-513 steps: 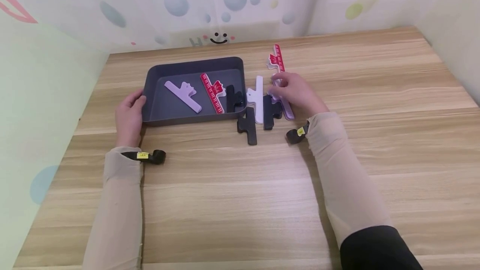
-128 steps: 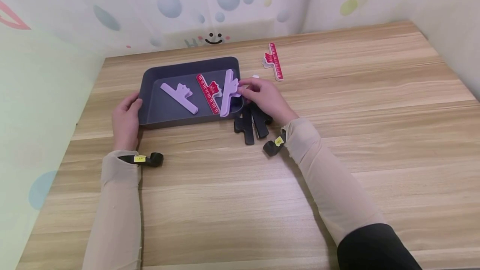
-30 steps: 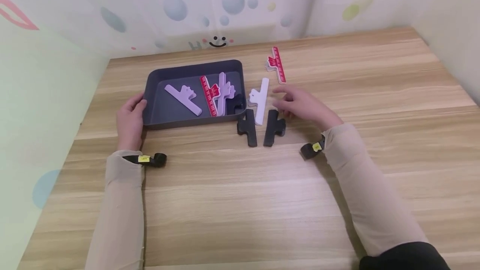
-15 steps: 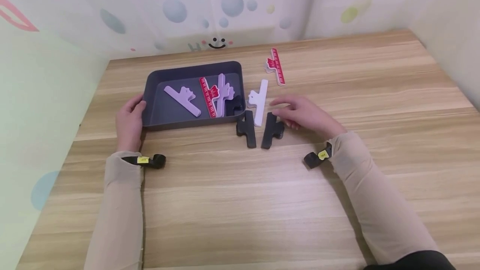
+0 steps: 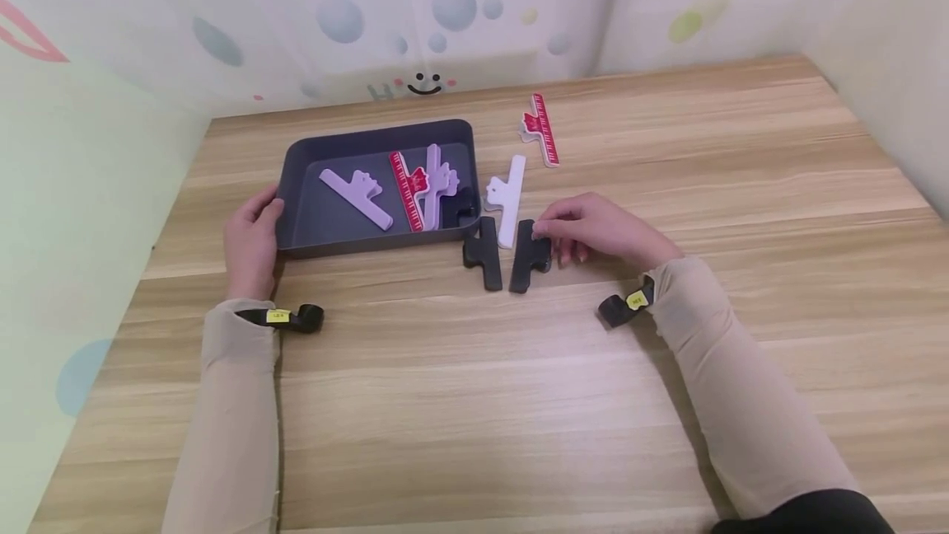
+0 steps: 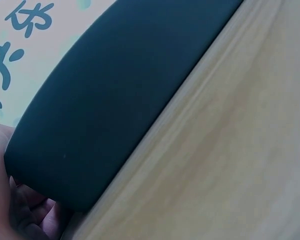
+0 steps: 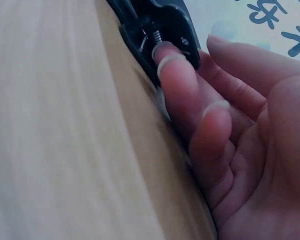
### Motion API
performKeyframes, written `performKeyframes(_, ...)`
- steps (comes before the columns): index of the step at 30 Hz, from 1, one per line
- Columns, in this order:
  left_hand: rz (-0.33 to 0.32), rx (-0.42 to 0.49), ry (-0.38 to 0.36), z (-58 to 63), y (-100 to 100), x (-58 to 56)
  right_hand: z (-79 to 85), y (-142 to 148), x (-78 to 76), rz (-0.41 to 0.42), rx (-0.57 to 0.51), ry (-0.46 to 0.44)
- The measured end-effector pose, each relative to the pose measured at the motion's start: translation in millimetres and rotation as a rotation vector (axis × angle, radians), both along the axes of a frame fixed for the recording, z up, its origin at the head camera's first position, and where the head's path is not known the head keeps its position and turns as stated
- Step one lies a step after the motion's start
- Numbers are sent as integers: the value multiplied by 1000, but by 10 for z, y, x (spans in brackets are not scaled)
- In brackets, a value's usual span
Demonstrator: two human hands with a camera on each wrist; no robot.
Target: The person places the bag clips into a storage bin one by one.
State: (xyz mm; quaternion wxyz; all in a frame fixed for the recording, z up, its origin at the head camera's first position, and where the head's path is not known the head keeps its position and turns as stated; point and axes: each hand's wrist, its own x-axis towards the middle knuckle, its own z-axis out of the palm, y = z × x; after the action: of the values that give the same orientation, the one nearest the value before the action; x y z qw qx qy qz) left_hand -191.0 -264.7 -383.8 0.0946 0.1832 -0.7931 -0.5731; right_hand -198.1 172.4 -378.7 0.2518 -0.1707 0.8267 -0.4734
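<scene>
Shift over the last half second: right hand (image 5: 596, 227) has come to the right-hand black bar clip (image 5: 523, 259); the dark grey tray (image 5: 371, 245) looks unmoved.
Clip position: on the wooden table (image 5: 445, 419), off the tray's near right corner, with the left-hand black clip (image 5: 488, 258) between it and the tray.
Long axis: nearly front to back, roughly square to the tray's near wall; handle faces right, away from the tray.
Nearer hand: right, on the clip's side away from the tray.
Right fingers: bent, narrow, fingertips at the handle; cannot tell if pinching.
Left hand (image 5: 250, 244): grips the tray's left end.
</scene>
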Motion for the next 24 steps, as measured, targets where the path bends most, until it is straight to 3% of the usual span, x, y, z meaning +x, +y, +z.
performKeyframes(15, 11, -10, 10, 10, 23, -7, -49, 39, -42, 45, -15, 29)
performKeyframes(24, 5, 4, -3, 18, 11, 8, -69, 9, -53, -93, -1, 74)
